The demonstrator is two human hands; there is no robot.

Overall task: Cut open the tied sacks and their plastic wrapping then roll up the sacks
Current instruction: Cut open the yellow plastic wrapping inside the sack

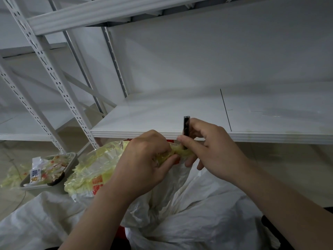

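White shelf (162,120), right hand (212,148) holding cutter (186,125), wrapping (93,165)

A white metal shelving unit fills the view. Its wide lower shelf (162,114) runs across the middle, crossed by a thin dark seam (225,109). A perforated upright (54,76) slants down the left — diagonal braces (86,87) show behind it. A beam (108,13) spans overhead. On the pale floor (288,159) at left lies a grey tray (72,157) holding a white labelled packet (36,170).
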